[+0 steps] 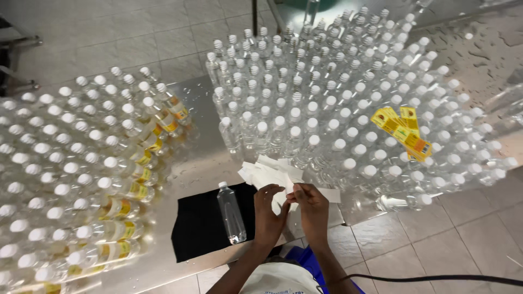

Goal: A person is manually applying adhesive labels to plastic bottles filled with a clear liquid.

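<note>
Left hand (271, 209) and right hand (311, 206) meet fingertip to fingertip, both pinched on a small white paper piece (289, 191), apparently a label backing; exact grip partly hidden. Loose white backing scraps (269, 173) lie at 12 o'clock, touching the hands' far side. Single clear bottle (231, 212), white cap, lies flat at 9 o'clock of the left hand, just beside it, on a black cloth (199, 228); long axis runs 12-to-6, cap at 12. Left hand nearer. Yellow label strips (402, 130) rest atop unlabelled bottles (338, 92) at 2 o'clock. Labelled bottles (81, 179) massed at 9 o'clock, well apart.
</note>
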